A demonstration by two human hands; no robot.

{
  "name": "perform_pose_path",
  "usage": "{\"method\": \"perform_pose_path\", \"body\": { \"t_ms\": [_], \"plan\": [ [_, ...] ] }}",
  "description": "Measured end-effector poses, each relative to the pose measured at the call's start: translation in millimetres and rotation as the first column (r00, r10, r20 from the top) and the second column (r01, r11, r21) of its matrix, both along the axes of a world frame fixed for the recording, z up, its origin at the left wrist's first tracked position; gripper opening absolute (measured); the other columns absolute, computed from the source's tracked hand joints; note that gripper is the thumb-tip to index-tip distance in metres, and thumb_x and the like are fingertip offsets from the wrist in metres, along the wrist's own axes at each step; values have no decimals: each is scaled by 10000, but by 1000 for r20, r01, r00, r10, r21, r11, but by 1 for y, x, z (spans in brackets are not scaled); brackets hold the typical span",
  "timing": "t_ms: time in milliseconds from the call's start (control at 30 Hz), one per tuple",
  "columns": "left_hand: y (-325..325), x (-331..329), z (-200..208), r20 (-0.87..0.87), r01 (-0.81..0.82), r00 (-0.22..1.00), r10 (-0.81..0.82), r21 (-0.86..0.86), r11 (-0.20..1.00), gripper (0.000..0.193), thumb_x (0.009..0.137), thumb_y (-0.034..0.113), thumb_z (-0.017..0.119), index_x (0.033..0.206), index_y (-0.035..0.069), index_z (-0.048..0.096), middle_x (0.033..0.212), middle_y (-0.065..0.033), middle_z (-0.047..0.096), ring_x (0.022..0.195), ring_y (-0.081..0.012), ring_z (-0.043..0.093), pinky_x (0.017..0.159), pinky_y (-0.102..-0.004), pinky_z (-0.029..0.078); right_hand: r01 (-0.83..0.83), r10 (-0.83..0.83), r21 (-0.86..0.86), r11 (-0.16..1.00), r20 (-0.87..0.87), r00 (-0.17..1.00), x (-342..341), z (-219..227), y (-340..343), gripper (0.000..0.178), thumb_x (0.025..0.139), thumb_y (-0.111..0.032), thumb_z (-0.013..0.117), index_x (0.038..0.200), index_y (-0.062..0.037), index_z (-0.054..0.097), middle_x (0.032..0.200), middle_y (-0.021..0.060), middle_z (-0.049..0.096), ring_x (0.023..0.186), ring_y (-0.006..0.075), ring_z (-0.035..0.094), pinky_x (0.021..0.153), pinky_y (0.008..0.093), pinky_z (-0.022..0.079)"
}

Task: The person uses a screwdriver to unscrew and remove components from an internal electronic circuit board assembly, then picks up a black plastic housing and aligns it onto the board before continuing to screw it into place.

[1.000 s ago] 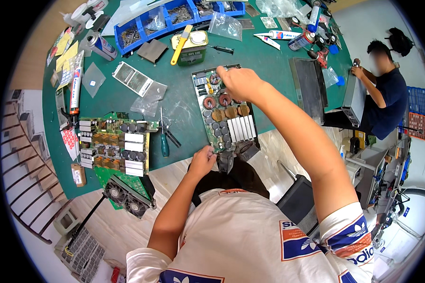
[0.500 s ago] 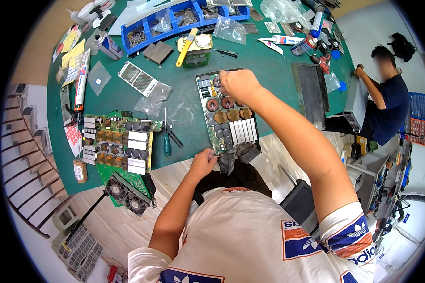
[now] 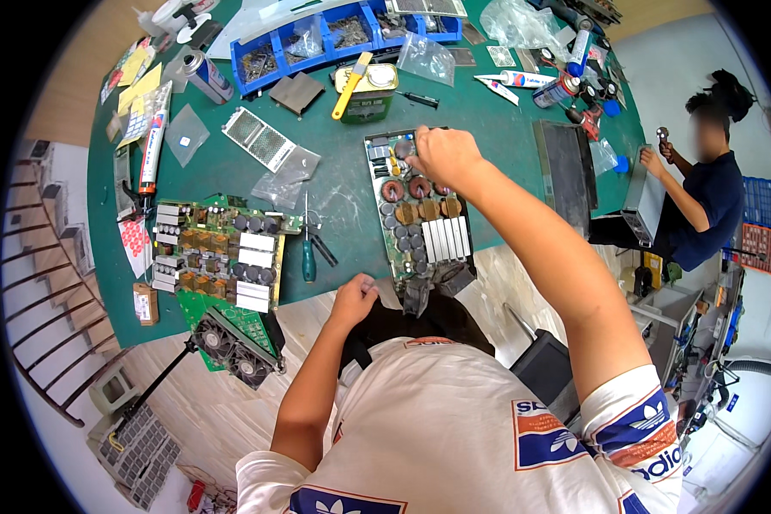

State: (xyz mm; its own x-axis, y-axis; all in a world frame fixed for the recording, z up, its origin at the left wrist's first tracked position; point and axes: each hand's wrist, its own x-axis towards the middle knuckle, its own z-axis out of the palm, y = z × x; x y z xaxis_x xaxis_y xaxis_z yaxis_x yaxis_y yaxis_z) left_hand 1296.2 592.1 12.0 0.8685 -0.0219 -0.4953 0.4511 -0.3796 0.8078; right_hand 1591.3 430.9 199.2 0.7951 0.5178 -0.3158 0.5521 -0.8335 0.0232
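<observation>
A long power supply circuit board (image 3: 420, 208) lies in a shallow metal tray near the table's front edge. Copper coils, capacitors and pale heat sinks cover it, and dark fans (image 3: 441, 283) sit at its near end. My right hand (image 3: 447, 158) is closed over the tray's far right edge, its fingertips partly hidden. Left of the near end, my left hand (image 3: 356, 300) hovers apart from the board with curled fingers; whether they hold anything is hidden. A teal-handled screwdriver (image 3: 308, 257) lies to the left, beside a second populated board (image 3: 218, 257).
Blue parts bins (image 3: 317, 43) stand at the back, with a green can (image 3: 368, 98) bearing a yellow-handled tool before them. A perforated metal plate (image 3: 259, 139) lies left of centre, a dark metal tray (image 3: 565, 176) at right. Another person (image 3: 707, 184) handles a metal case at far right.
My left hand has come off the board's near left corner and drawn back to the left. The right hand stays at the far edge. The other person's hands have moved.
</observation>
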Motion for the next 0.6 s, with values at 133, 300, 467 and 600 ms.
{"method": "perform_pose_path", "body": {
  "t_ms": [133,300,467,600],
  "plan": [
    [-5,-1,2,3,53,999,-53,-3,999,280,895,191,716,1072,-17,651,920,-173,723,802,-262,713,752,-374,561,-202,204,-40,979,35,978,1,-4,-8,212,841,-259,729,967,-90,706,901,101,764,830,290,757,686,405,593],
    [-24,-5,-16,42,139,989,-139,4,990,299,874,184,726,1079,-15,638,913,-183,712,795,-281,707,747,-383,559,-380,383,-68,923,46,923,8,-18,-9,119,836,-187,700,929,-118,728,883,93,764,814,274,758,657,404,592],
    [-44,-2,-10,46,212,975,-216,88,973,351,833,187,736,1094,-13,615,953,-210,692,836,-356,695,768,-428,558,-212,206,-88,973,-76,976,-2,-7,6,164,853,-163,686,982,-100,765,962,120,769,889,298,758,725,399,606],
    [-50,-13,-32,97,176,978,-187,111,978,355,818,182,733,1091,-6,605,954,-217,681,868,-384,679,776,-470,543,30,-43,-75,997,-174,984,-9,2,23,219,872,-165,681,1056,-85,768,1081,157,753,1002,313,740,800,400,600]
  ]
}}
